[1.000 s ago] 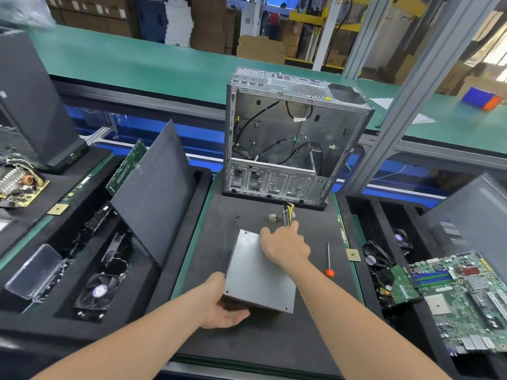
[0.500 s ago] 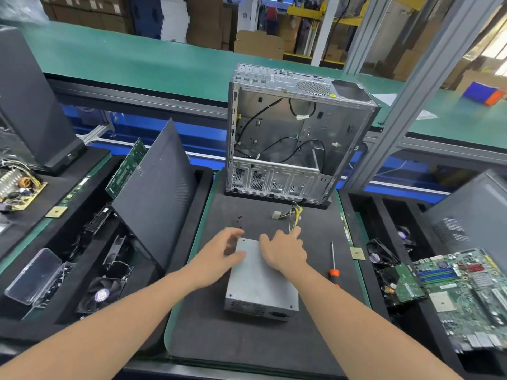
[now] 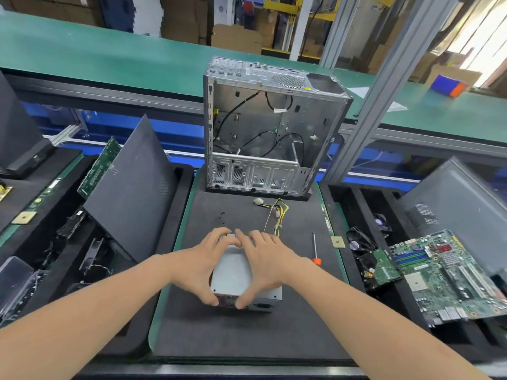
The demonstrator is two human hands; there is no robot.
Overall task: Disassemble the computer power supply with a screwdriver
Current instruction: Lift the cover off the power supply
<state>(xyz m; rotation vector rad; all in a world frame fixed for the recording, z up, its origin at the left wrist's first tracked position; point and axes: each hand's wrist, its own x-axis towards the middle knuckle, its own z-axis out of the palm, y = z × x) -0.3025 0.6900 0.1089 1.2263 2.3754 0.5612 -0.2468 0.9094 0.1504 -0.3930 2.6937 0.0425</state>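
Observation:
The grey metal power supply (image 3: 233,275) lies on the black foam mat (image 3: 247,333) in front of me. My left hand (image 3: 204,261) grips its left side, fingers over the far edge and thumb on the near face. My right hand (image 3: 264,263) grips it the same way from the right. Yellow and black cables (image 3: 279,215) trail from its far end toward the case. A screwdriver with an orange handle (image 3: 315,248) lies on the mat to the right of my right hand, untouched.
An open, emptied computer case (image 3: 263,127) stands upright at the back of the mat. A dark side panel (image 3: 131,187) leans at left over fans and parts. A motherboard (image 3: 452,272) and another panel lie at right. Small screws (image 3: 221,215) dot the mat.
My left hand left the near corner of the power supply and came over its top left. Both hands now clasp the unit from above, thumbs on its near face.

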